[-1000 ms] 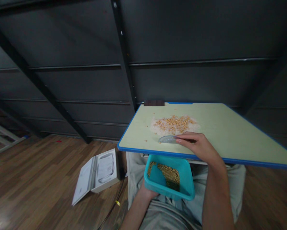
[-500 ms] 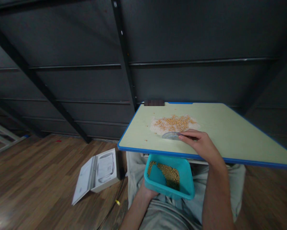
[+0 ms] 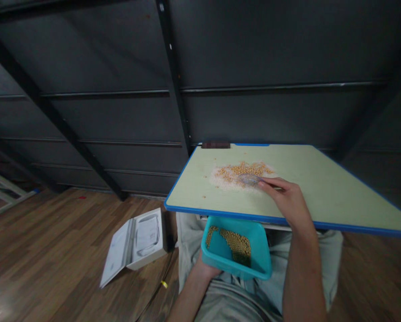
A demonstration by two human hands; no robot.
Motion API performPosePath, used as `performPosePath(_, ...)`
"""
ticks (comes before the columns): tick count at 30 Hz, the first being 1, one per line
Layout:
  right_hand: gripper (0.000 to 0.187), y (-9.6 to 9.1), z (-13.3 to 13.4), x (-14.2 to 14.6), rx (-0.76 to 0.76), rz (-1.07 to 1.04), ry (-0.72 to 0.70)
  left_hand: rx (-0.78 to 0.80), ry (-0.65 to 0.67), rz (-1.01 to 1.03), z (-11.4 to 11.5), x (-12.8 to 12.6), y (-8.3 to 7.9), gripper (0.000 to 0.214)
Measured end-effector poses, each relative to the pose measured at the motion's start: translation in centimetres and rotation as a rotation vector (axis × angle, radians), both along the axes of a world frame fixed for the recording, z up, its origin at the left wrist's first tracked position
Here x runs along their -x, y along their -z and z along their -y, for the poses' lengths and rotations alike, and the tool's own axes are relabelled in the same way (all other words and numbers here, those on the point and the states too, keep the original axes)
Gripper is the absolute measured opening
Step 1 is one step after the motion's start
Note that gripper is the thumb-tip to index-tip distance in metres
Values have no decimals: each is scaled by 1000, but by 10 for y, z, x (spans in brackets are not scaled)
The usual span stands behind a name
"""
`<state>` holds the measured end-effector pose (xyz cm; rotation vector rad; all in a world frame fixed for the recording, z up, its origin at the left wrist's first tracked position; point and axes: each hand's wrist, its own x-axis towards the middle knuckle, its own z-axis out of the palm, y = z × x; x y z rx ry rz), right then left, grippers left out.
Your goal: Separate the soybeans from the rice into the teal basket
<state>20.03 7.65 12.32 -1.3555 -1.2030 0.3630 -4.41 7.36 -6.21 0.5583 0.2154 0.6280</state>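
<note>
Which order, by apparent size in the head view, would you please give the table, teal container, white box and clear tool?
Table
Teal container and white box: too alike to rank
Clear tool

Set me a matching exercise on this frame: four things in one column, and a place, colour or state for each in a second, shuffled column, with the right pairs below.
Things
1. Tub
2. Box
3. Left hand
4. Right hand

Places, colours or states
A. Open on the wooden floor
B. Pinching a clear tool at the pile
C. Turquoise, with beans inside
D. Against the tub, partly hidden by it

Right pairs: 1-C, 2-A, 3-D, 4-B.
</note>
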Motion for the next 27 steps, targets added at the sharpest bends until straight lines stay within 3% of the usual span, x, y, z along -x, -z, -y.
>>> performPosePath(9,20,4,-2,-1,20,32,-40,-38,37,-42,5,-3,-23,49)
performPosePath(16,19,1,0,0,26,65,-66,-36,26,-39,4,-2,-16,49)
performPosePath(21,21,2,0,0,-4,32,-6,-5,14,-28,4,-1,-12,46)
performPosePath(27,19,2,0,0,20,63,-66,-20,26,-27,4,-2,-13,50)
